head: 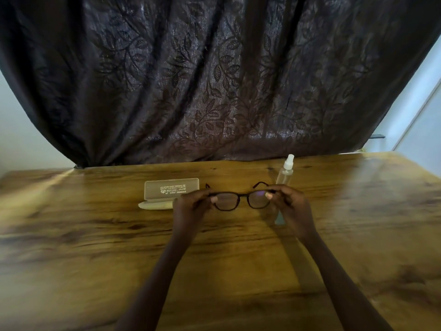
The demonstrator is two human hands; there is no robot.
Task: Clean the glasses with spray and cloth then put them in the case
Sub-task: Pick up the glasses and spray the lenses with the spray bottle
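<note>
Glasses up, spray next.
My left hand point(191, 206) and right hand point(292, 206) pinch the glasses point(241, 199) crosswise; the spray bottle point(285, 173) stands just beyond my right.

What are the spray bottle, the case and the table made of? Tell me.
Spray bottle: likely clear plastic; see-through body, white nozzle.
Case: seemingly matte, beige, frosted plastic, with print on its open lid.
Table: wood or wood-look laminate, glossy; grain, dark knots and reflections.

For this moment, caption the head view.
Both hands, left and right, hold glasses above table.
</note>
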